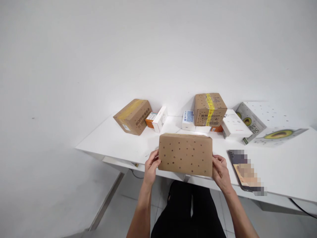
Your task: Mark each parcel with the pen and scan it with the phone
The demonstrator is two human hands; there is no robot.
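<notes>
Brown spotted cardboard carton (pixel 185 154) sits btwn both hands, at the near edge of the worktop (pixel 284 165); L hand (pixel 151 167) & R hand (pixel 221 170) have fingers clamped on its short ends. Prob. light, stiff-walled, not v. slippery, though panels might dent; wt. is a guess. Best hold: both ends, approx. mid-height. Contents hidden. Beyond L fingers: BOPP tape carton (pixel 133 117); beyond R fingers: yellow-taped carton (pixel 201 114), & farther R, avocado-print box (pixel 271 120). Can't see inside any.
</notes>
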